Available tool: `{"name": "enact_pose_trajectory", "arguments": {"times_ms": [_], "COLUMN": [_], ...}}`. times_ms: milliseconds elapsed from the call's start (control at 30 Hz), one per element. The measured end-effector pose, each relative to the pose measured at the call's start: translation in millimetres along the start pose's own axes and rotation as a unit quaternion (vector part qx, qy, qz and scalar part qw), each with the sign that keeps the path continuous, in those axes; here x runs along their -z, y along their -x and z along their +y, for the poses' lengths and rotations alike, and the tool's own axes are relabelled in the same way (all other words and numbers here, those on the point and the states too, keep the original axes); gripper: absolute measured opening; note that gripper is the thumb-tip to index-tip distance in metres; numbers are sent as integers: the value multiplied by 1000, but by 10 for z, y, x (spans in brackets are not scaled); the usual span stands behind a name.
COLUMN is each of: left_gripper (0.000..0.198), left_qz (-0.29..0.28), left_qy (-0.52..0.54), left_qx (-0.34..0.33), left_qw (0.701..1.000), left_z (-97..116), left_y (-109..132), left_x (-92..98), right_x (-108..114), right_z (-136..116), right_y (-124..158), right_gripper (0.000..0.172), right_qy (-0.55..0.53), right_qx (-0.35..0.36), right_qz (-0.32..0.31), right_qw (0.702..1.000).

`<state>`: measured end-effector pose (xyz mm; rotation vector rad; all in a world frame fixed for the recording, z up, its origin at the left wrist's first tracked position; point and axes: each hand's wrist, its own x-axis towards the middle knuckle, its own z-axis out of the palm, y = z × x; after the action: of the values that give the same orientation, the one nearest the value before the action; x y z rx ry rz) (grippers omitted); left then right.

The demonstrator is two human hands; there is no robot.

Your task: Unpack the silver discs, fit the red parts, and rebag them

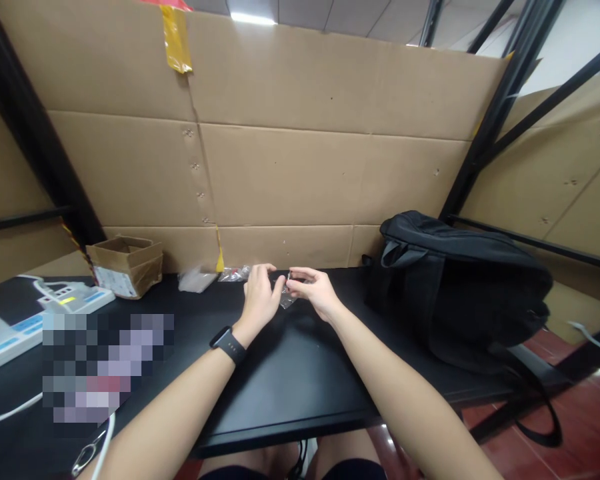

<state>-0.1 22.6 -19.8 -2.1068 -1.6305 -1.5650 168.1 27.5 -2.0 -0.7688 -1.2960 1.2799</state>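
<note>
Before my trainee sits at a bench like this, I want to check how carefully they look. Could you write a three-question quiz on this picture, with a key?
1. Is the dark watch worn on the left or the right?
2. True or false: the black bag stands to the right of the cardboard box.
3. Fill in the gap: a small item, too small to identify, is pinched in the ____.

Key:
1. The left.
2. True.
3. right hand
</note>
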Motion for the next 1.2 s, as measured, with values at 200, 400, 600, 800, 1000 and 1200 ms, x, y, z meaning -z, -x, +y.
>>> {"name": "enact_pose_trajectory", "arguments": {"times_ms": [200,400,600,800,1000,1200], "left_gripper": [27,52,50,48,43,42], "left_qz": [-226,-313,-332,-388,-454,-487], "left_qy": [-38,-59,-97,-111,-74,-46], "left_qx": [-107,-148,-150,-139,-155,-175], "left_qw": [967,936,926,904,874,854], "left_z": [-129,-90,40,70,42,41], "left_y": [52,213,256,232,169,120], "left_x": [17,-71,-52,18,129,185], "right_x": [331,596,634,635,599,618], "right_z": [-142,-257,-368,-342,-236,-136], "right_y": [-134,-177,-94,-63,-64,-107], "right_gripper": [55,45,50,50,46,29], "right_qy": [50,328,442,509,555,603], "right_qx": [51,132,149,153,95,68], "right_qz": [79,72,-37,-115,-165,-173], "right_qw": [994,933,884,839,810,776]}}
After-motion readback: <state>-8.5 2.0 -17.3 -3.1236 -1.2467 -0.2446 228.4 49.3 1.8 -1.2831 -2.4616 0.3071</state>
